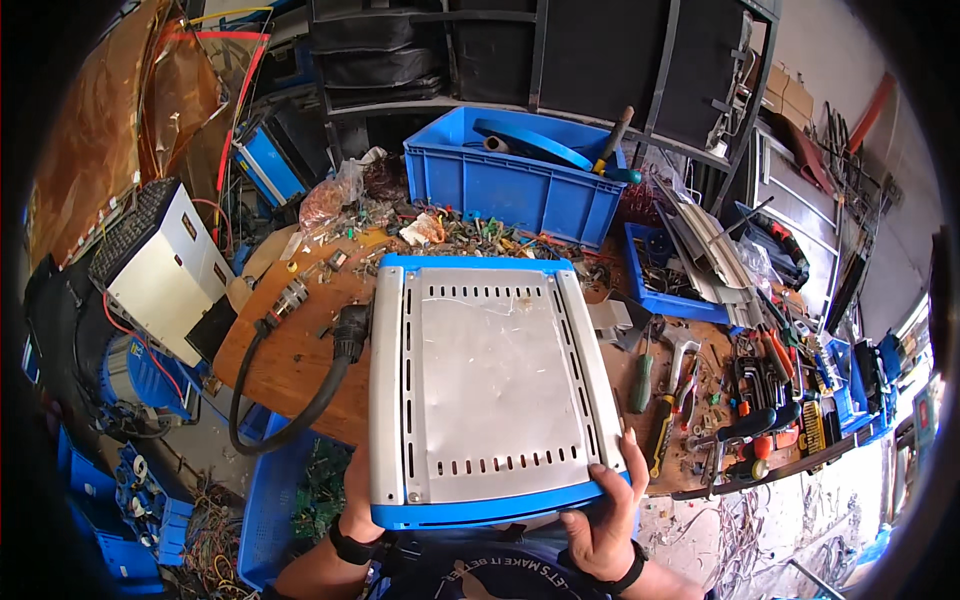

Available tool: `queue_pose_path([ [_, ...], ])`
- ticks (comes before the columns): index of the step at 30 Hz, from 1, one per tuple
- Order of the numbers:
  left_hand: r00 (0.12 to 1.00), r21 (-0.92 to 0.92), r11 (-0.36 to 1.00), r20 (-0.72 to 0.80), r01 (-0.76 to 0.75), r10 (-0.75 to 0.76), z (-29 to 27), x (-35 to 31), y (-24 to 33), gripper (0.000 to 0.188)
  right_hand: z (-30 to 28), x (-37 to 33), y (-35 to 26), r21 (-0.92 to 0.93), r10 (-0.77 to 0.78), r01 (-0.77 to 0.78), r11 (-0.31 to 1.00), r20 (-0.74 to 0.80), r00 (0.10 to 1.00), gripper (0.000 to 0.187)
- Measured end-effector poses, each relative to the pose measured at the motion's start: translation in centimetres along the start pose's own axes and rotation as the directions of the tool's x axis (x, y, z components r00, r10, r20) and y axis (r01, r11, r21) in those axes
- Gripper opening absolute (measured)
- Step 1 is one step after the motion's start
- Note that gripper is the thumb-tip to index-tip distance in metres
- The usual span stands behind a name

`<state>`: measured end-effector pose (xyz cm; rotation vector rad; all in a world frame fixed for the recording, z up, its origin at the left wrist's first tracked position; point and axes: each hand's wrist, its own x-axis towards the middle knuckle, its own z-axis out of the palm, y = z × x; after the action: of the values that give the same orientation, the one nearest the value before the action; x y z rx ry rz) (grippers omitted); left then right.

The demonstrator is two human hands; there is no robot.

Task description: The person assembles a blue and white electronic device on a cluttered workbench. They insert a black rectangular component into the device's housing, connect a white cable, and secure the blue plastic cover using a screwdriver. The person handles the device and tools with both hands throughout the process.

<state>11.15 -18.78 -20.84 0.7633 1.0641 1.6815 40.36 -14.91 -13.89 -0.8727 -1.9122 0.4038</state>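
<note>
A silver metal equipment case (500, 380) with blue end trims and rows of vent slots is held in front of me, its scuffed flat side facing up. My left hand (359, 495) grips its lower left edge, most of the fingers hidden behind it. At the lower right corner my right hand (608, 515) holds the case, fingers along the side and thumb by the blue trim. A thick black cable (325, 392) loops at the left; one end, a black connector (350, 335), meets the case's left side. The other end has a metal plug (288, 300) lying on the wooden table (305, 375).
Behind the case stands a large blue crate (510, 185) amid small scrap parts. Several hand tools, including a green-handled screwdriver (643, 375) and a hammer (680, 350), lie at the right. A white boxy unit (170, 275) stands left; a blue basket of circuit boards (265, 500) sits below.
</note>
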Motion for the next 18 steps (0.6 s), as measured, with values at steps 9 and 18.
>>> queue_pose_path([
  [9, 0.985, 0.008, 0.999, 0.164, 0.051, -0.051, -2.3, 1.1, -0.6, 0.040, 0.2, -1.3, -0.5, -0.068, -0.013, 0.015, 0.998, 0.025, 1.000, 0.056],
  [18, 0.995, -0.221, 0.975, -0.098, -0.012, -0.010, -1.4, 2.6, -0.3, 0.041, 0.9, 3.3, -2.4, -0.029, 0.061, -0.059, 0.998, 0.082, 0.995, 0.055],
])
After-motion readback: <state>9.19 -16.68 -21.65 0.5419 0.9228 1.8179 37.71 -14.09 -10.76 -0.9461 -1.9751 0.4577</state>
